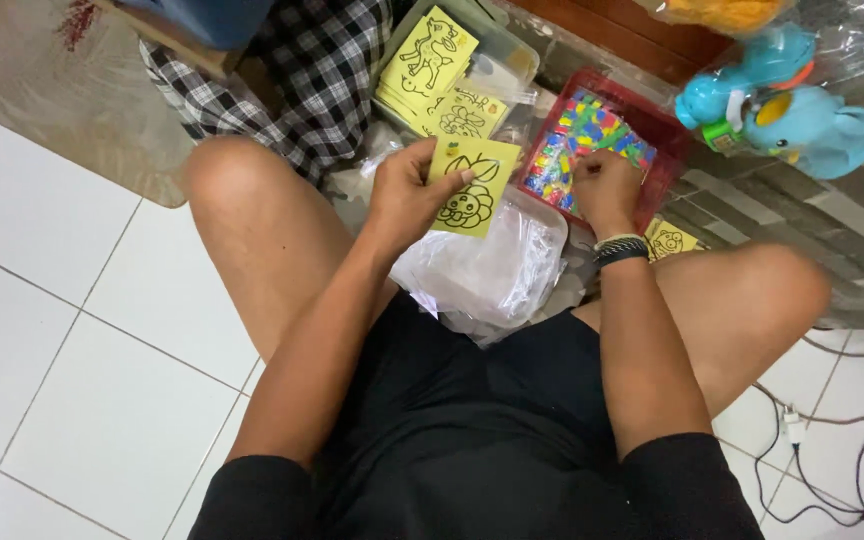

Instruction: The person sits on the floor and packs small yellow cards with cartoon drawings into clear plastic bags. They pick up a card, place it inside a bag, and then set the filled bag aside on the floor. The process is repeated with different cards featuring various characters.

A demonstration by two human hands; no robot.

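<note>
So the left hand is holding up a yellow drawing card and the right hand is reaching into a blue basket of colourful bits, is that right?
Not quite: the basket is red, not blue, as the head view shows. The left hand does hold up a yellow drawing card, and the right hand reaches into the colourful bits.

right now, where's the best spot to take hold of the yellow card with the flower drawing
Probably by its left edge, where the left hand already pinches the yellow card, thumb on the printed face. The card is thin, flat and held facing up, so a thumb-and-finger pinch from the side suits it and leaves the drawing uncovered. The right hand is in the red tray.
</note>
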